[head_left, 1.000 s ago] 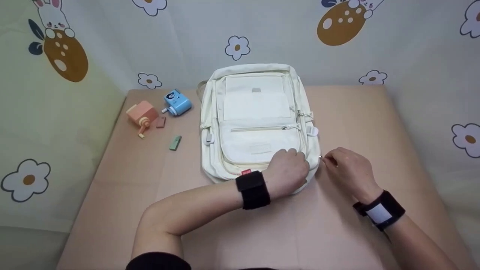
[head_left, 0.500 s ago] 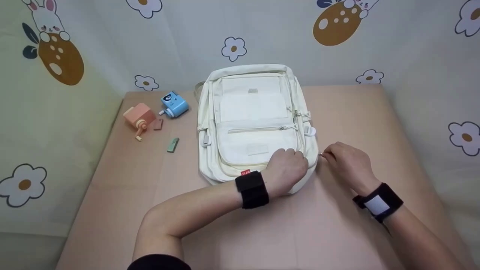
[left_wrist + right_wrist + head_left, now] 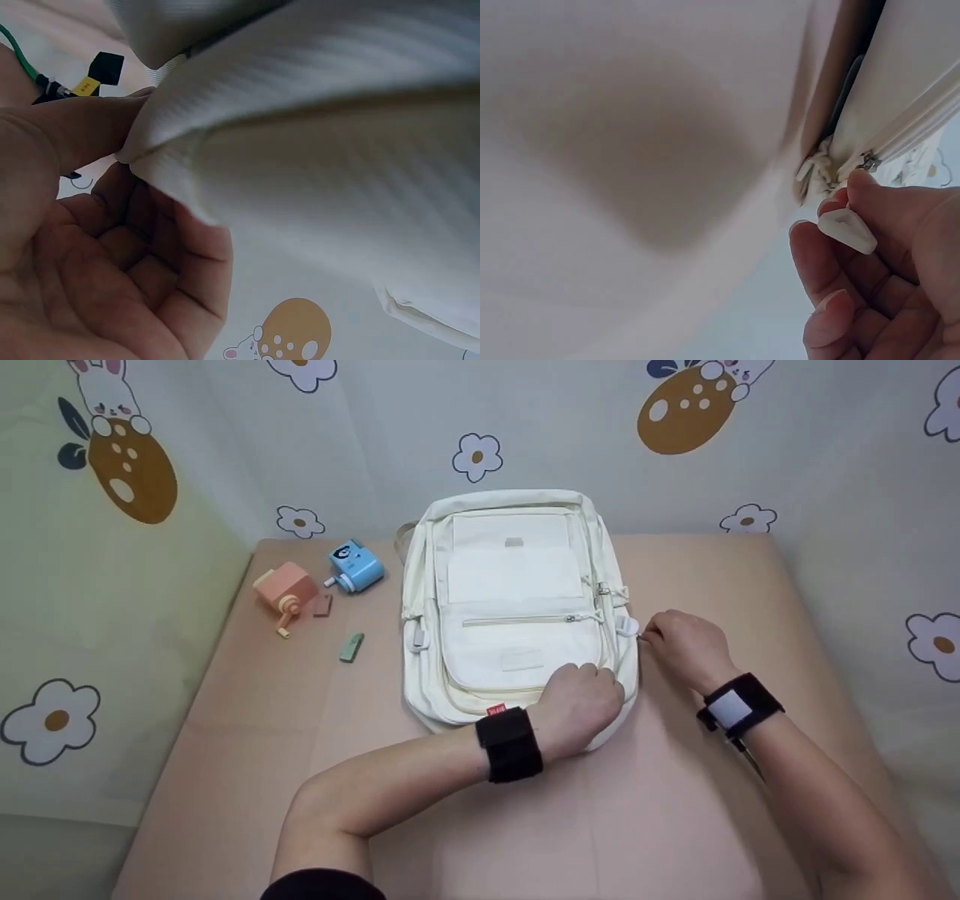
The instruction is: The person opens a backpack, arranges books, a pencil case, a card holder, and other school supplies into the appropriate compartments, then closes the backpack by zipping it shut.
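A cream backpack [image 3: 517, 570] lies front side up on the table. My left hand [image 3: 577, 709] grips its lower right corner; in the left wrist view, thumb and curled fingers pinch a fold of the ribbed fabric [image 3: 315, 165]. Beside the bag's right edge, close to the white side buckle [image 3: 627, 626], is my right hand [image 3: 690, 652]. The right wrist view shows it pinching a white zipper pull [image 3: 847, 230] between thumb and fingers, just below a metal zipper slider [image 3: 868, 161]. The far side of the bag's edge is hidden in the head view.
Left of the backpack stand a pink pencil sharpener [image 3: 286, 589] with a crank and a blue one [image 3: 356, 566]. A small pink eraser [image 3: 322, 605] and a green eraser [image 3: 351, 647] lie near them. Patterned cloth walls [image 3: 390, 442] border the table [image 3: 480, 825].
My right hand has moved away from me along the backpack's right edge, from the lower corner up to the side buckle. The left hand keeps its grip on the corner.
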A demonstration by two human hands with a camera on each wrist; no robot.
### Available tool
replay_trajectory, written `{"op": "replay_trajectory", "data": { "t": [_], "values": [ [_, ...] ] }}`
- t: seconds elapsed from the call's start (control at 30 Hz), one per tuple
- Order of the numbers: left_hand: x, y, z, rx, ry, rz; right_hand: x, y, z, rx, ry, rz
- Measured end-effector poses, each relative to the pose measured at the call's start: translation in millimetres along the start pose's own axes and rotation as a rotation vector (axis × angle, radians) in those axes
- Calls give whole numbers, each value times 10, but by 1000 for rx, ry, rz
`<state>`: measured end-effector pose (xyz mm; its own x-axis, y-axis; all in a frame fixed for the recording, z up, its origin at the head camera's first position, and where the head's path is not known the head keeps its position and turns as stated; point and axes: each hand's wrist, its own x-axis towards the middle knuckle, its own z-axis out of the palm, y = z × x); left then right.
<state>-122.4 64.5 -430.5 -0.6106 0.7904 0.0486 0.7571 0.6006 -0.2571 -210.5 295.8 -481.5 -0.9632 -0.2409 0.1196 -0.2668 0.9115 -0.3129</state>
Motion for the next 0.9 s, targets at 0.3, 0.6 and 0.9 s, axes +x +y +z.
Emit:
{"op": "replay_trajectory", "data": {
  "t": [0.3,0.6,0.9],
  "values": [
    [4,27,27,-14,8,14,295,80,39,1,8,13],
    [13,55,60,1,11,19,517,89,87,-20,2,15],
    [7,43,79,5,33,19,543,80,89,-20,2,19]
  ]
}}
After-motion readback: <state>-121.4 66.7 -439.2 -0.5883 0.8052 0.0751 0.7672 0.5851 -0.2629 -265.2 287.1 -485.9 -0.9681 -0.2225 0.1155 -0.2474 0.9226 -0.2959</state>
